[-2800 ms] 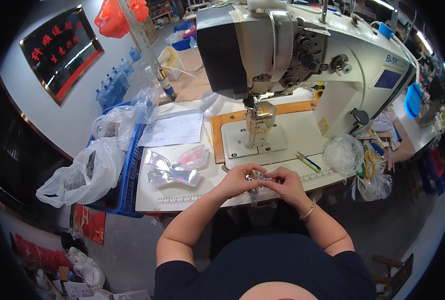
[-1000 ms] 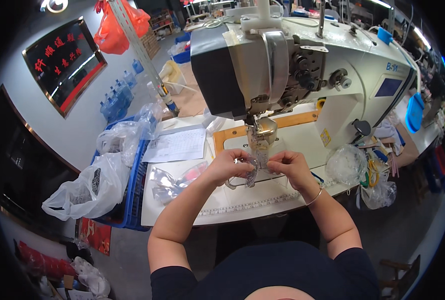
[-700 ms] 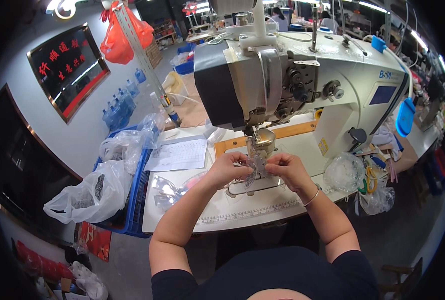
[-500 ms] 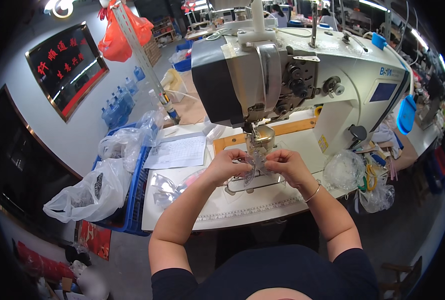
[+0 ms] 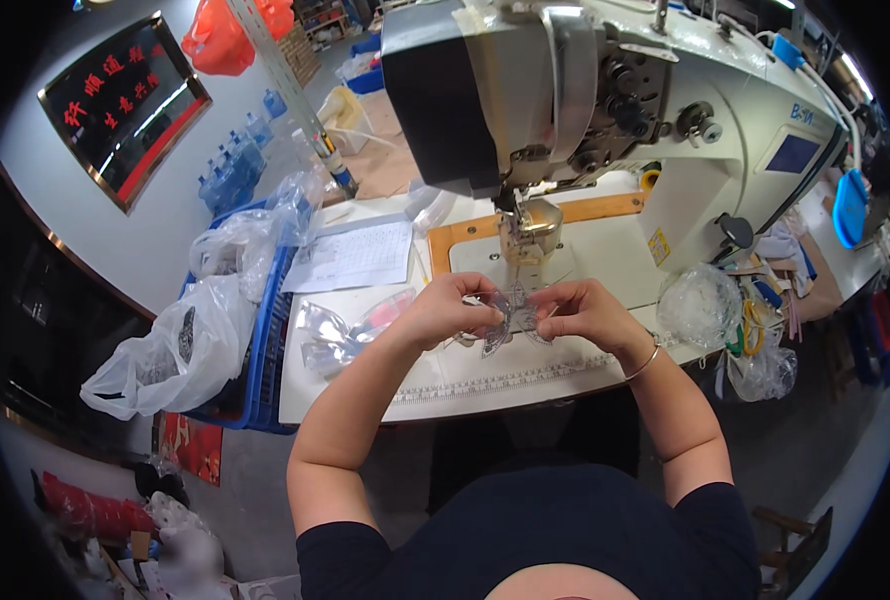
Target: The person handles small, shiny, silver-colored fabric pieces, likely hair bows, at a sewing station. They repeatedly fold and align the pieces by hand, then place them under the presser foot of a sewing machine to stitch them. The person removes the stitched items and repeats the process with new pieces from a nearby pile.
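Observation:
My left hand point(image 5: 447, 308) and my right hand point(image 5: 582, 307) both pinch a small silvery lace bow point(image 5: 506, 320), holding it just in front of the presser foot point(image 5: 525, 232) of a large white sewing machine point(image 5: 605, 90). The bow's loops hang down between my fingers over the white table top point(image 5: 485, 375). A thin bracelet sits on my right wrist.
A clear bag with pink and silvery pieces point(image 5: 350, 328) lies left of my hands, beside a paper sheet point(image 5: 352, 257). A blue crate point(image 5: 265, 330) with white plastic bags point(image 5: 175, 350) stands at the left table edge. Clear bags and scissors point(image 5: 745, 325) sit at the right.
My hands moved forward from the table's front edge up to the needle area with the lace bow, and my head leaned closer to the machine.

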{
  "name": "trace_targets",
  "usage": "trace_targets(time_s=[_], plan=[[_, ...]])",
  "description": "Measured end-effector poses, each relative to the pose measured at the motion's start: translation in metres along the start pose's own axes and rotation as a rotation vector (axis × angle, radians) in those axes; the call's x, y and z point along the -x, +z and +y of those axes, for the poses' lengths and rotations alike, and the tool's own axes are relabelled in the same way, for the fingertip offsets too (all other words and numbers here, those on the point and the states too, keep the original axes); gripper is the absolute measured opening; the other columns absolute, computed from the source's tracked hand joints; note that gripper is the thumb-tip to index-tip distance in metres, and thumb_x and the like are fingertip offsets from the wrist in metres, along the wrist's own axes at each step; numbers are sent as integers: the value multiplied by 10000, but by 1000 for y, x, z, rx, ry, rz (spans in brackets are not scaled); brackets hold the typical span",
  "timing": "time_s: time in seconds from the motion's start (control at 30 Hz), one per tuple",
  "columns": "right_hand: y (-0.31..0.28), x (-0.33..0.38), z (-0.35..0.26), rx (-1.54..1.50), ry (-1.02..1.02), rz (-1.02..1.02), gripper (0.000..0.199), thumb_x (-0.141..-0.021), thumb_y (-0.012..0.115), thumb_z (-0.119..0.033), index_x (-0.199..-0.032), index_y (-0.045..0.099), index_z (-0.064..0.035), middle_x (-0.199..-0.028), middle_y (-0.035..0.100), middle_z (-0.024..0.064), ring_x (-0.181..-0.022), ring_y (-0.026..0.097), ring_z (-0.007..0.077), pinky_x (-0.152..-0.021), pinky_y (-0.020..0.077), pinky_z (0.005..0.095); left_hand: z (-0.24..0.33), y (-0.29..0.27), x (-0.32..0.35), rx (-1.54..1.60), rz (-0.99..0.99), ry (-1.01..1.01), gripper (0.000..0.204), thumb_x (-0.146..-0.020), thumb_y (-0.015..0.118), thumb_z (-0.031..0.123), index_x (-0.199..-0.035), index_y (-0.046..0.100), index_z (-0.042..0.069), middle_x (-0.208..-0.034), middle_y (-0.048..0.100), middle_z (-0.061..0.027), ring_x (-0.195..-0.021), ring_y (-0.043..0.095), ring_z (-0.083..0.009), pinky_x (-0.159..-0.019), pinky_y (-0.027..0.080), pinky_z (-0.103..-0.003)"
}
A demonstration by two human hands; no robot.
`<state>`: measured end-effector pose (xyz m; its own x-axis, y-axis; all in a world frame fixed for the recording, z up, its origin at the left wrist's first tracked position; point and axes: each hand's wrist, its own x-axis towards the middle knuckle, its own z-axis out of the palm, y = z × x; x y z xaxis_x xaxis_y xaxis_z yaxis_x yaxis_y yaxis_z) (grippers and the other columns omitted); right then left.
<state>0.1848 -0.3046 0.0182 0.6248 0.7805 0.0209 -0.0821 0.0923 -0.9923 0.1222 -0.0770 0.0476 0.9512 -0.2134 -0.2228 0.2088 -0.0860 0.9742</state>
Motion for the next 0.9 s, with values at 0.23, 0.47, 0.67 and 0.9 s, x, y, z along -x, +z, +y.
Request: trace_targets(time_s=[0.23,0.47,0.67,0.9], plan=[[9,2,7,-47,93,-38,263,-723,698,-31,-964,615,29,-772,623,49,-687,578,102,-661,475,233,-4,-2,11,-58,-91,-63,279,-694,706,73,-929,581,-13,-812,612,-57,-687,606,-117,-616,513,-219],[13,1,8,-125,131,-160,193,-743,663,-26,-924,613,18,-815,623,55,-727,590,116,-714,470,245,-11,-9,10,4,-175,-104,305,-665,728,66,-926,589,-8,-840,632,-59,-708,615,-108,-612,510,-212],[10,-1,22,-102,170,-209,204,-771,667,-96,-937,628,15,-880,640,102,-782,598,118,-719,481,238,-14,-12,10,-18,-211,-110,312,-671,724,39,-948,590,-12,-848,634,-56,-730,614,-108,-623,512,-212],[17,1,20,-90,247,-182,238,-774,667,-93,-986,626,6,-835,654,80,-746,609,107,-665,483,215,-19,-13,14,-46,-206,-134,310,-668,728,98,-934,609,-10,-842,607,-38,-718,600,-105,-632,513,-217]])
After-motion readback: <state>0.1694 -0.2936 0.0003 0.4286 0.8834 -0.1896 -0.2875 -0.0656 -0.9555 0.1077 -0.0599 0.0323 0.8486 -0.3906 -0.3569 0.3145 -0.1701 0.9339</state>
